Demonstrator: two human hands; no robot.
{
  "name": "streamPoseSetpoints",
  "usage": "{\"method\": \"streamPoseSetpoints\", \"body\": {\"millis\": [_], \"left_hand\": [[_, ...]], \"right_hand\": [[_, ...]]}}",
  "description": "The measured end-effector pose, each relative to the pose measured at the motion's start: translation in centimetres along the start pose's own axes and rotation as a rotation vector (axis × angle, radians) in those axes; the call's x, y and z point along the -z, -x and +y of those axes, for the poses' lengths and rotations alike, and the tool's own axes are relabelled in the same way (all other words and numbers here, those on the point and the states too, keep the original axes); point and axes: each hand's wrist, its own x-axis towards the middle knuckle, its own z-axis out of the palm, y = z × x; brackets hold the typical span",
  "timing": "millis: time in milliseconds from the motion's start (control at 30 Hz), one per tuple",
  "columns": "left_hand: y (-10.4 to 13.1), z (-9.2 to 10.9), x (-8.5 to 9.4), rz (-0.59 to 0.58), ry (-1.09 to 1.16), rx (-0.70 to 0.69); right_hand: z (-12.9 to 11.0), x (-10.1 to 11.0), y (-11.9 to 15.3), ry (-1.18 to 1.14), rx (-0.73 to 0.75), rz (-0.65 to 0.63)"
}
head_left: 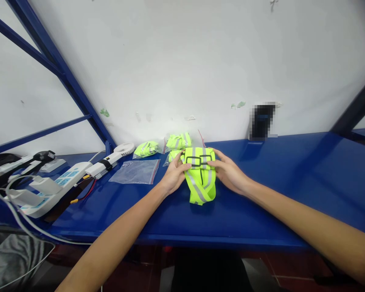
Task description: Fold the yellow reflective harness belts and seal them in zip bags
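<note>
Between my two hands is a neon yellow reflective strap (200,184) with silver stripes and black buckles, its upper part folded into a flat bundle and a loop hanging below. My left hand (175,173) grips its left edge, thumb on the front near a buckle. On the opposite edge, my right hand (228,170) pinches it with the thumb over the other buckle. The fingers behind the bundle are partly hidden. Just left of my left hand lies an open-looking clear zip bag (135,171), flat on the blue table (270,186).
Several bagged yellow straps (147,149) lie against the wall behind my hands. To the left are a white handheld fan (124,149), a power strip (63,182) with plugs, and loose cables (27,221). A pixelated dark object (262,121) leans on the wall at right.
</note>
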Motion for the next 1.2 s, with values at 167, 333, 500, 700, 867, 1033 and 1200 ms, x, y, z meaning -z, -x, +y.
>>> {"method": "streamPoseSetpoints", "body": {"millis": [167,333,500,700,867,1033,1200], "left_hand": [[0.1,-0.3,0.0,-0.067,0.007,0.021],[0.1,-0.5,-0.4,-0.109,0.037,0.036],[0.2,-0.6,-0.8,-0.084,0.053,0.039],[0.3,-0.5,-1.1,-0.083,0.074,0.045],[0.5,-0.3,-1.1,-0.113,0.069,0.046],[0.7,-0.3,-0.8,-0.099,-0.032,0.033],[0.5,0.1,-0.5,-0.033,-0.130,0.005]], "right_hand": [[0.3,-0.5,0.2,0.040,0.061,-0.033],[1.1,-0.7,0.1,0.088,0.077,-0.031],[2.0,-0.5,-0.2,0.065,0.109,-0.030],[2.6,-0.4,-0.5,0.038,0.126,-0.020],[1.9,-0.7,-0.1,0.021,0.102,-0.035],[1.6,-0.2,0.1,0.124,0.088,-0.077],[1.5,0.2,0.1,0.085,0.075,-0.041]]}}
